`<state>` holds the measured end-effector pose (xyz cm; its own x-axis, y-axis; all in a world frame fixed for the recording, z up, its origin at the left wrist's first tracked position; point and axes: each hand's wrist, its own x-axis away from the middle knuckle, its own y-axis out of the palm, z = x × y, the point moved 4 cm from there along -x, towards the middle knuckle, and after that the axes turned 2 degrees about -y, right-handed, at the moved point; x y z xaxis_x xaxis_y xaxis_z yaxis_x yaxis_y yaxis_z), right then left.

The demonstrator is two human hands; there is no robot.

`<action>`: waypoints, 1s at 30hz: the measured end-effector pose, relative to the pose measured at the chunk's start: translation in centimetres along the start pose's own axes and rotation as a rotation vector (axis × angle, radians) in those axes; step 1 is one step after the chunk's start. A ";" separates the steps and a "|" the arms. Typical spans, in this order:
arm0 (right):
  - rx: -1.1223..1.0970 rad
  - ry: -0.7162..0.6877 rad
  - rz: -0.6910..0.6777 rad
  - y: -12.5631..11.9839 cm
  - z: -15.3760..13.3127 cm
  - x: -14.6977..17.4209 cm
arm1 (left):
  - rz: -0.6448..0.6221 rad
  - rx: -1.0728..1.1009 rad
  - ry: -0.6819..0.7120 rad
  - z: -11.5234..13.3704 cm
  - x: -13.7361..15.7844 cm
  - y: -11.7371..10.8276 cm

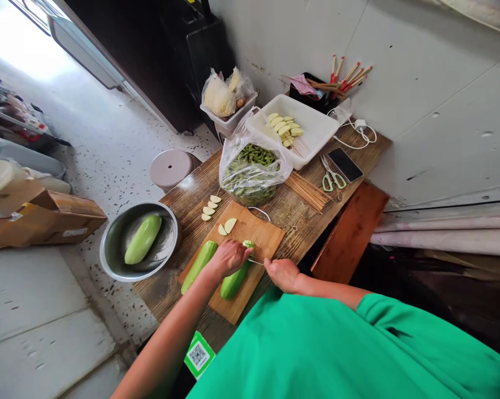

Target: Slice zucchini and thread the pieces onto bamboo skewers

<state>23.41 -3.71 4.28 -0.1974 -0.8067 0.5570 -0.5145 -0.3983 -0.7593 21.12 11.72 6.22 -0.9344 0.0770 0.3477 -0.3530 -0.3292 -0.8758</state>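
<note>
A wooden cutting board (264, 227) lies on the table beneath both hands. My left hand (232, 257) is closed over a green zucchini (234, 284), which it partly covers. In my right hand (283, 274) is the handle of a knife, hidden by the fingers. The thin knife blade (256, 262) reaches across the zucchini near its far end, where cut pieces (248, 244) show. Left of my left hand rests another length of zucchini (200, 266). Two pale slices (230, 225) lie on the board, and several zucchini slices (209, 210) on the table beyond its edge.
Left of the board, a metal bowl (104, 252) holds a whole zucchini. Behind it stand a bag of green pods (253, 166) and a white tray (316, 130) with skewered slices. Loose skewers (308, 191), scissors (331, 176) and a phone (346, 164) lie farther right. A stool (170, 169) stands beyond.
</note>
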 end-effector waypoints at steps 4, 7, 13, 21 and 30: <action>0.002 -0.015 0.067 -0.4 -0.4 0.8 | 0.432 -0.064 -0.003 -0.3 4.8 0.6; 0.006 -0.020 0.090 -0.4 -0.7 1.4 | 0.472 -0.049 0.242 -0.4 8.0 4.2; 0.019 -0.020 0.074 0.0 -1.2 1.5 | 0.186 -0.027 0.124 -2.3 7.1 9.6; 0.031 -0.004 0.057 0.0 -1.7 1.7 | 0.093 0.100 0.003 -2.4 6.7 9.9; 0.002 0.011 0.027 -1.0 -1.3 1.2 | 0.059 0.237 -0.059 -2.7 6.7 9.7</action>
<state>22.63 -3.75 6.18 -0.2203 -0.8125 0.5397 -0.5071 -0.3773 -0.7750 11.35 11.55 -0.86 -0.9464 -0.0018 0.3230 -0.2701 -0.5438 -0.7946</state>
